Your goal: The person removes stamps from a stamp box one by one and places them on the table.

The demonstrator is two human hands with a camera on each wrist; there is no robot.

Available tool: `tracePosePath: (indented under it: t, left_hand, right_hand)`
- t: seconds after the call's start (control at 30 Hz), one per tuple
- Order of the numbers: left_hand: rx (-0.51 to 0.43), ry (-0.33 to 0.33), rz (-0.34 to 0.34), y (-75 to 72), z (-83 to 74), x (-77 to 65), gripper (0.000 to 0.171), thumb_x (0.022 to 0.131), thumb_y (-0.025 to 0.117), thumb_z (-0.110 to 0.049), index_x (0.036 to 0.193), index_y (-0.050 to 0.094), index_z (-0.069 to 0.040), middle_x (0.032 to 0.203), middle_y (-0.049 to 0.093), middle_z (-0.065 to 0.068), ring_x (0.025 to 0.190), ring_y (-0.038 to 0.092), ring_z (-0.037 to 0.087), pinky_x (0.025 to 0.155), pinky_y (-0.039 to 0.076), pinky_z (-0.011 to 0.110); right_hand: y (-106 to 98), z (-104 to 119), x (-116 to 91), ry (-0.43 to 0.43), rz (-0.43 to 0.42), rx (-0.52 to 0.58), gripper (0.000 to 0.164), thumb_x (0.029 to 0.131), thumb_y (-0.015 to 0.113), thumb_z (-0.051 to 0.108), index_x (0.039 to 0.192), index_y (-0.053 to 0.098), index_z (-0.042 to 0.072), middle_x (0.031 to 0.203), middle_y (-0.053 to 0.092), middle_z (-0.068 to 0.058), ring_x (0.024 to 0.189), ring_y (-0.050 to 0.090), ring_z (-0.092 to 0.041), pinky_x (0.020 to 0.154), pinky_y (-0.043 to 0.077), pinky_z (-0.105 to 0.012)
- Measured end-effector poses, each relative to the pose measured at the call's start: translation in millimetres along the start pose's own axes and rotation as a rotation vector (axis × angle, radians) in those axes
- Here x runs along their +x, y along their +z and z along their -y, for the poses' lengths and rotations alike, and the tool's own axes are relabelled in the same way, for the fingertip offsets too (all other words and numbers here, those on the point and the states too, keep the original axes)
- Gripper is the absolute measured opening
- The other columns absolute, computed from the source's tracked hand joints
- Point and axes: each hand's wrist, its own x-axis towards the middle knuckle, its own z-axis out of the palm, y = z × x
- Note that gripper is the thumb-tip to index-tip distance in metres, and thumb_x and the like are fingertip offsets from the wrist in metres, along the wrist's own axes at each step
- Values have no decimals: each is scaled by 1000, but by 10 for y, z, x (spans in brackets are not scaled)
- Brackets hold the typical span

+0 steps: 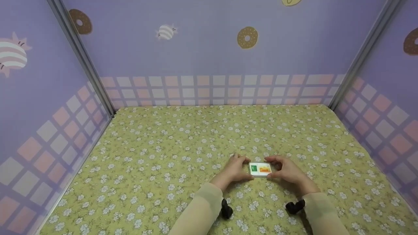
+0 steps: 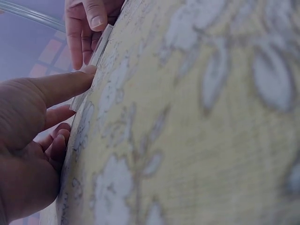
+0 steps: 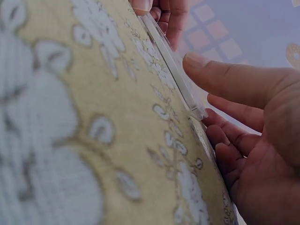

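Observation:
A small flat white rectangular case [image 1: 260,170] lies on the flowered cloth, with a green square and an orange-yellow picture on its face. Its edges look clear in the right wrist view, where the case [image 3: 171,61] is seen nearly edge-on. My left hand [image 1: 234,168] pinches the left end, thumb at the near corner and a finger at the far one. Curved around the right end, my right hand [image 1: 287,169] has its thumb [image 3: 225,79] slightly off the near edge and its fingertips right at the case's corner.
Yellow-green cloth [image 1: 156,147] with white flowers covers the table. Purple walls [image 1: 209,58] with pink and white checks enclose its back and sides. Grey metal posts [image 1: 83,58] stand at the back corners. Black wrist mounts [image 1: 226,209] stick out beneath both sleeves.

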Motion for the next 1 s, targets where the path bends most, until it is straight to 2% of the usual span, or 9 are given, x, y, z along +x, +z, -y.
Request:
tracePosePath:
  t: [0.2, 0.37, 0.6, 0.8, 1.0]
  left_hand:
    - [-20, -14, 2, 9, 3, 6, 62, 77, 91, -30, 131, 65, -12, 120, 52, 5, 112, 50, 23, 102, 46, 40]
    - [-15, -18, -3, 10, -3, -1, 63, 77, 92, -29, 131, 65, -12, 119, 51, 5, 110, 50, 21, 101, 46, 39]
    - [1, -5, -11, 27, 11, 1, 62, 77, 91, -30, 130, 65, -13, 119, 51, 5, 112, 51, 22, 103, 46, 40]
    - [0, -28, -1, 25, -4, -13, 63, 78, 91, -31, 132, 64, -13, 125, 52, 6, 117, 50, 24, 104, 46, 40]
    - [14, -25, 1, 23, 0, -7, 63, 79, 90, -32, 132, 64, -13, 123, 52, 5, 114, 51, 23, 101, 47, 39]
  right_hand:
    - [28, 5, -2, 39, -25, -75, 64, 77, 89, 8, 135, 63, -1, 137, 56, -24, 116, 56, -31, 91, 46, -24]
    - [40, 18, 3, 75, -31, -139, 64, 76, 91, 13, 134, 65, 5, 139, 56, -20, 126, 52, -36, 101, 41, -34]
    - [40, 38, -18, 80, -14, -146, 60, 79, 88, 13, 134, 65, 6, 139, 54, -21, 124, 53, -36, 100, 43, -40]
    - [42, 48, -22, 44, -19, -187, 57, 81, 87, 15, 133, 66, 6, 136, 58, -20, 123, 55, -36, 101, 42, -44]
    - [55, 49, -24, 51, -24, -169, 56, 82, 85, 12, 134, 64, 4, 136, 57, -22, 122, 55, -36, 99, 42, -45]
